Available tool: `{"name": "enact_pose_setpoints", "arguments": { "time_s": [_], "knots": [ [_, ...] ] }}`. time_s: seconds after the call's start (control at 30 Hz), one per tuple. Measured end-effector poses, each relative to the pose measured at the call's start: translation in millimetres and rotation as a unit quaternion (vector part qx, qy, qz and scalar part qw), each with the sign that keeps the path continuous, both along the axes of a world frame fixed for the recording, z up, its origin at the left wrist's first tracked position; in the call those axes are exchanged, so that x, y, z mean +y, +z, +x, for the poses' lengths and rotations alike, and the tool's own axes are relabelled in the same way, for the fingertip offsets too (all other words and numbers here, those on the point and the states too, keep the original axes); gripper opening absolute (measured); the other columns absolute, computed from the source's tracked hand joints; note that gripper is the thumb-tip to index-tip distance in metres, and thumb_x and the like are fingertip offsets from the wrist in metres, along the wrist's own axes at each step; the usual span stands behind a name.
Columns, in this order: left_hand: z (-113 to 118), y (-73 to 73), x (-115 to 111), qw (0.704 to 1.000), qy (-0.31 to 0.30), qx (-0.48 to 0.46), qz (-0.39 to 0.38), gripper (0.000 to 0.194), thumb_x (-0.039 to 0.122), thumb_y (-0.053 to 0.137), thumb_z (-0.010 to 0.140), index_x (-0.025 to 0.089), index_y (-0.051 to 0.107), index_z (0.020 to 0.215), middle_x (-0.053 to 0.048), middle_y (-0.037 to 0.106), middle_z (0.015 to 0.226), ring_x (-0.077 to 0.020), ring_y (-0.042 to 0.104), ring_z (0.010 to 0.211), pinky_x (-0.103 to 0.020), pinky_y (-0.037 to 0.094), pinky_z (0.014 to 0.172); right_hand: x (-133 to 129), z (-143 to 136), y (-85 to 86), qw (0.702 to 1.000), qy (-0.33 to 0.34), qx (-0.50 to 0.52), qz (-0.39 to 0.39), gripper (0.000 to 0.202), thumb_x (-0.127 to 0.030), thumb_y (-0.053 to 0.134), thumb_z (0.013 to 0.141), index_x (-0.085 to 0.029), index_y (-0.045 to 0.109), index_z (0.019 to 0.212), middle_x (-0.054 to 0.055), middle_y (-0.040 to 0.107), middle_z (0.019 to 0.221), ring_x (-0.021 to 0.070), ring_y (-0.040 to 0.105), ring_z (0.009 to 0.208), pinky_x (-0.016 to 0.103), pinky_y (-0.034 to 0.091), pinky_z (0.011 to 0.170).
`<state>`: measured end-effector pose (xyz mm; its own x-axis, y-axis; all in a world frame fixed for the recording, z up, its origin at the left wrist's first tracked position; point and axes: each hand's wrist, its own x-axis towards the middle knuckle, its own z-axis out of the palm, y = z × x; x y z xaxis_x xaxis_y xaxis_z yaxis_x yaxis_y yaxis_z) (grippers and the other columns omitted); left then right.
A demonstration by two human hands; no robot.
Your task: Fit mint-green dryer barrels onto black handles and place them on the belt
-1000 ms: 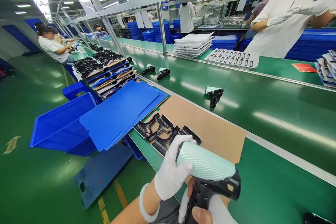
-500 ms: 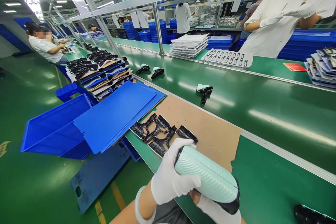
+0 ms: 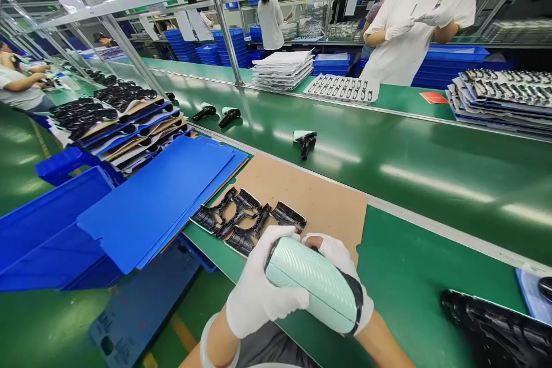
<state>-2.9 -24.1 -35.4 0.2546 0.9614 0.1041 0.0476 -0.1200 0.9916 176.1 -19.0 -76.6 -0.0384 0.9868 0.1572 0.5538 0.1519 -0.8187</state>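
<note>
Head cam: I've got the mint shell [image 3: 313,282] up in both hands over the near edge of the tabletop [image 3: 401,259], just this side of the black halves [image 3: 248,221]. Looks like stiff plastic, probably pretty light, and the ribbing should help with slipping; I'd grab it round the barrel, near the ends. My left hand [image 3: 259,290] is curled round the left end, thumb along the near side. Right hand [image 3: 340,259] wraps the far side and right end, some fingers hidden.
</note>
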Motion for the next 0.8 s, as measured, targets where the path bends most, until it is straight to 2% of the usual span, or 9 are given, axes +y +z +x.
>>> {"name": "enact_pose_setpoints", "arguments": {
  "time_s": [0.1, 0.17, 0.23, 0.33, 0.5, 0.57, 0.63, 0.8],
  "knots": [
    [-1, -1.9, 0, 1.0, -0.003, 0.009, 0.0, 0.083, 0.065, 0.086, 0.055, 0.03, 0.058, 0.126, -0.005, 0.061, 0.117, -0.0293, 0.061, 0.106, -0.038, 0.05, 0.092, 8, 5, 4.7, 0.999, -0.028, -0.031, 0.035, 0.027, -0.024, 0.04, 0.086, -0.025, 0.061, 0.07, 0.001, 0.067, 0.072, 0.0175, 0.063, 0.069, 0.028, 0.052, 0.066],
    [-1, -2.9, 1, 1.0, -0.008, 0.021, 0.004, 0.087, 0.066, 0.085, 0.054, 0.031, 0.057, 0.128, -0.005, 0.06, 0.119, -0.0303, 0.059, 0.11, -0.04, 0.047, 0.096, 12, 7, 0.9, 0.994, -0.052, -0.057, 0.075, 0.027, -0.022, 0.039, 0.086, -0.024, 0.063, 0.074, 0.003, 0.07, 0.081, 0.0196, 0.066, 0.082, 0.032, 0.054, 0.077],
    [-2, -2.9, 2, 0.999, -0.017, 0.031, 0.006, 0.091, 0.067, 0.085, 0.052, 0.031, 0.056, 0.13, -0.006, 0.06, 0.121, -0.0312, 0.058, 0.112, -0.042, 0.045, 0.099, 16, 9, -5.0, 0.98, -0.082, -0.111, 0.144, 0.028, -0.022, 0.04, 0.088, -0.024, 0.067, 0.086, 0.005, 0.072, 0.097, 0.0221, 0.066, 0.1, 0.038, 0.051, 0.093],
    [-2, -0.6, 3, 0.999, -0.023, 0.035, 0.002, 0.094, 0.066, 0.087, 0.049, 0.031, 0.056, 0.131, -0.006, 0.059, 0.122, -0.0324, 0.058, 0.112, -0.043, 0.044, 0.099, 21, 13, -13.4, 0.946, -0.122, -0.197, 0.228, 0.03, -0.023, 0.039, 0.093, -0.022, 0.069, 0.094, 0.008, 0.073, 0.101, 0.023, 0.066, 0.105, 0.041, 0.048, 0.1],
    [-2, 7.0, 3, 0.998, -0.027, 0.043, -0.033, 0.098, 0.059, 0.092, 0.046, 0.029, 0.055, 0.133, -0.008, 0.059, 0.125, -0.0352, 0.055, 0.118, -0.048, 0.04, 0.107, 23, 18, -15.0, 0.937, -0.164, -0.193, 0.239, 0.033, -0.034, 0.039, 0.098, -0.019, 0.066, 0.11, 0.014, 0.07, 0.112, 0.0293, 0.064, 0.111, 0.049, 0.05, 0.098],
    [-3, 10.5, 3, 0.996, -0.025, 0.053, -0.071, 0.104, 0.054, 0.095, 0.043, 0.028, 0.054, 0.135, -0.009, 0.057, 0.131, -0.0374, 0.052, 0.124, -0.052, 0.036, 0.111, 22, 19, -7.3, 0.929, -0.171, -0.184, 0.271, 0.031, -0.034, 0.042, 0.098, -0.022, 0.061, 0.119, 0.013, 0.067, 0.117, 0.0298, 0.06, 0.116, 0.05, 0.049, 0.098],
    [-3, 13.6, 3, 0.993, -0.022, 0.066, -0.099, 0.109, 0.049, 0.097, 0.04, 0.027, 0.052, 0.137, -0.011, 0.054, 0.137, -0.0392, 0.049, 0.129, -0.055, 0.033, 0.114, 21, 20, 5.9, 0.92, -0.165, -0.188, 0.301, 0.027, -0.031, 0.048, 0.096, -0.024, 0.058, 0.121, 0.012, 0.065, 0.11, 0.0305, 0.06, 0.112, 0.051, 0.049, 0.095],
    [-2, 17.4, 1, 0.994, -0.005, 0.067, -0.087, 0.104, 0.048, 0.097, 0.041, 0.027, 0.055, 0.135, -0.012, 0.057, 0.135, -0.0408, 0.049, 0.129, -0.055, 0.037, 0.114, 21, 20, 44.7, 0.889, -0.141, -0.235, 0.368, 0.014, -0.021, 0.059, 0.09, -0.024, 0.055, 0.103, 0.006, 0.057, 0.081, 0.0277, 0.058, 0.084, 0.045, 0.049, 0.075]
  ]
}}
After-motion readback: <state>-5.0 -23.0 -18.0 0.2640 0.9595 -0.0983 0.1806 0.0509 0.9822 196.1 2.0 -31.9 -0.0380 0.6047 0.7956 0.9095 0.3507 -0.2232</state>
